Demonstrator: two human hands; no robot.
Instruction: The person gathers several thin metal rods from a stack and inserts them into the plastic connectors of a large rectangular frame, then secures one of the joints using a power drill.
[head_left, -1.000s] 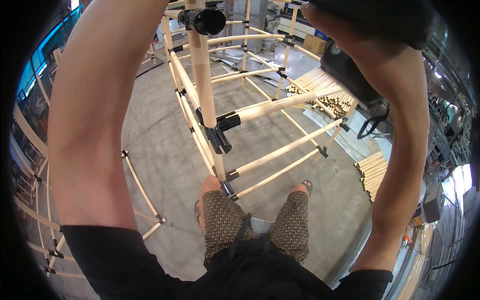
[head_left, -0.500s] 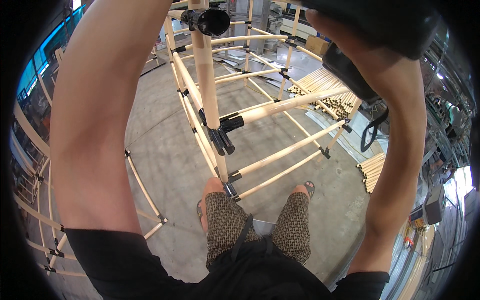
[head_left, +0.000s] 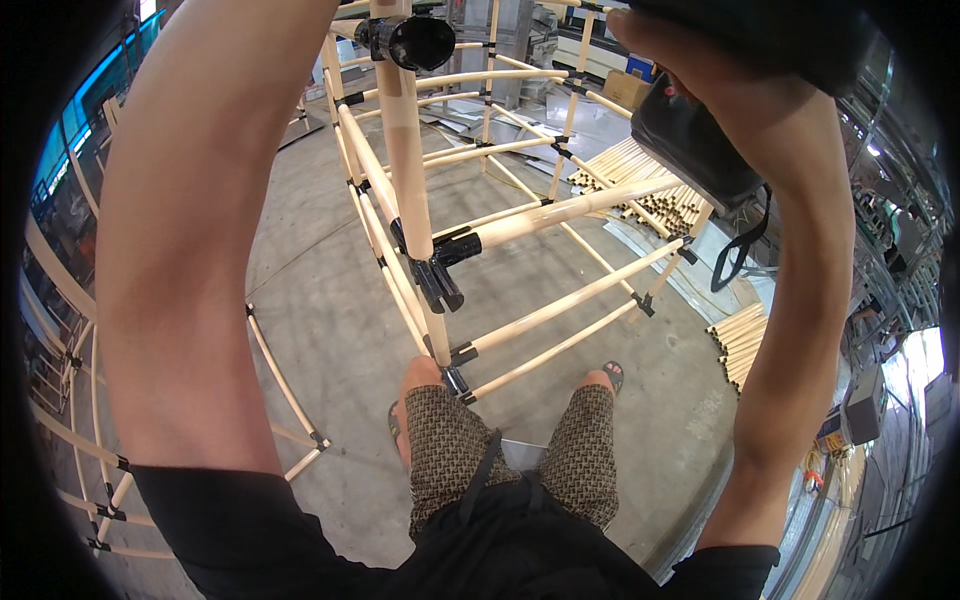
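My right hand (head_left: pixel 690 65) is at the upper right, closed round a black cordless power tool (head_left: pixel 690 140). The tool's bulky base and a hanging wrist strap (head_left: pixel 740 255) show below the hand; its working end is hidden. My left arm (head_left: pixel 190 220) reaches up past the top edge, so that hand is out of sight. Between my arms stands a frame of cream pipes. Its nearest upright pipe (head_left: pixel 405 150) carries a black end-on joint (head_left: pixel 420 43) at the top and a black clamp joint (head_left: pixel 437 275) lower down, with a horizontal pipe (head_left: pixel 580 208) running right.
Loose cream pipes (head_left: pixel 640 185) lie stacked on the floor behind the frame, with another bundle (head_left: pixel 740 345) at the right. A cardboard box (head_left: pixel 627 90) stands at the back. More jointed pipes (head_left: pixel 285 380) are at the left. The frame's lowest joint (head_left: pixel 455 382) is by my left knee.
The power tool has tilted or shifted slightly leftward, and more of its base shows. The view has moved a little, so the frame appears slightly further left. My arms are almost unchanged.
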